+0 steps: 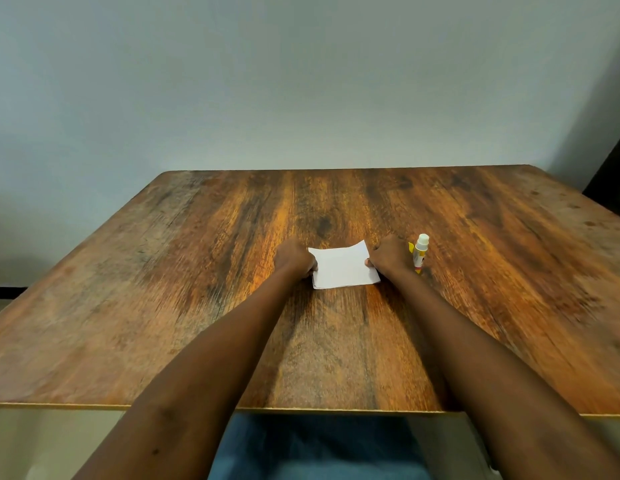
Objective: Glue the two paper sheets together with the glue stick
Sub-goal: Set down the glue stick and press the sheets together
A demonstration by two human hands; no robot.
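Note:
Two small white paper sheets (343, 268) lie stacked on the wooden table (163, 289), the upper one slightly askew, its far right corner lifted. My left hand (294, 258) grips the stack's left edge with curled fingers. My right hand (390, 255) pinches the right edge, thumb on the paper. A glue stick (420, 252), white with a yellow and red label, stands upright just right of my right hand, its white cap on. A small yellow piece (411, 247) shows between that hand and the stick.
The table's near edge (336, 410) runs across the bottom, with blue-clad legs below it. A plain pale wall rises behind the table. A dark object (613, 174) stands at the far right.

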